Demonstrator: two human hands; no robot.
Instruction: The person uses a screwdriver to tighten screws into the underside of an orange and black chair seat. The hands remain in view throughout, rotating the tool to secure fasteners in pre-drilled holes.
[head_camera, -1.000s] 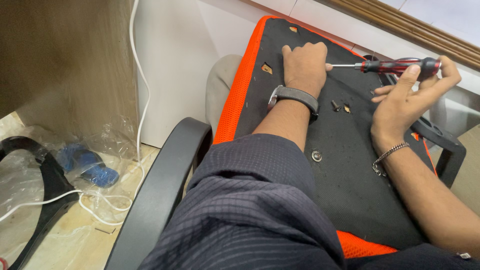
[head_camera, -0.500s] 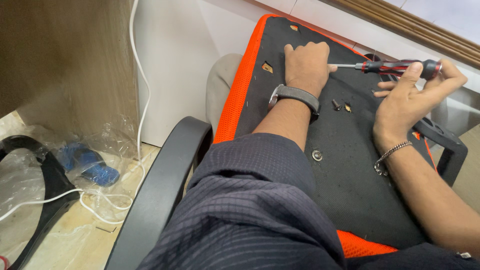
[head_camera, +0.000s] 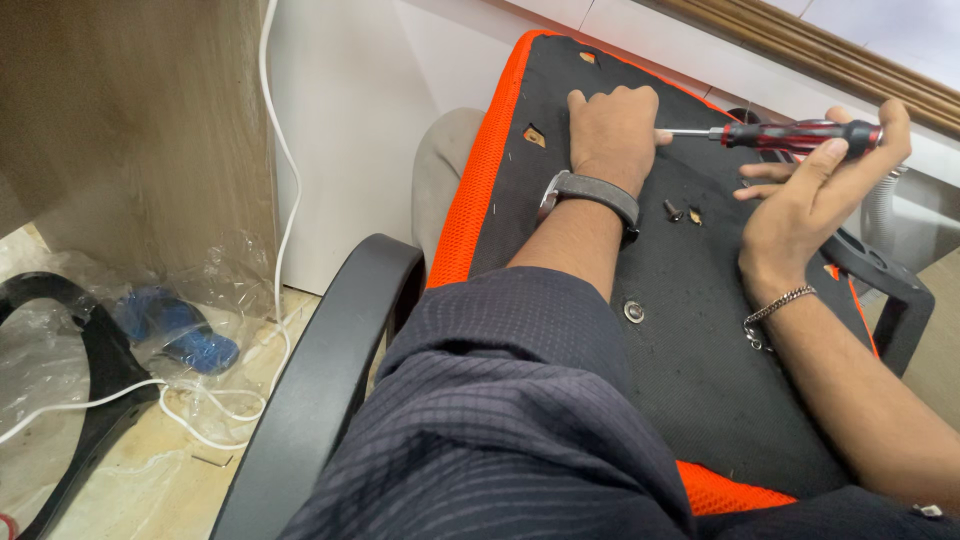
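An upturned chair seat (head_camera: 690, 380) with a black underside and orange mesh edge lies across my lap. My left hand (head_camera: 612, 130), a watch on its wrist, is closed in a fist pressed on the black panel at the tip of a screwdriver. My right hand (head_camera: 815, 195), a chain bracelet on its wrist, grips the red and black screwdriver (head_camera: 790, 135) by its handle; the shaft lies level, pointing left into my left fist. A loose screw (head_camera: 672, 210) and a small hole lie just below the shaft. A metal grommet (head_camera: 633, 311) sits lower on the panel.
A black armrest (head_camera: 320, 390) curves at the seat's left. A second black armrest (head_camera: 885, 290) is at the right. On the floor at left lie clear plastic wrap, a blue object (head_camera: 175, 330), a white cable (head_camera: 270, 150) and a black chair part (head_camera: 60, 370). A wooden panel stands behind.
My right hand has shifted its fingers along the screwdriver handle, with the thumb now over the end. My left fist stays in place.
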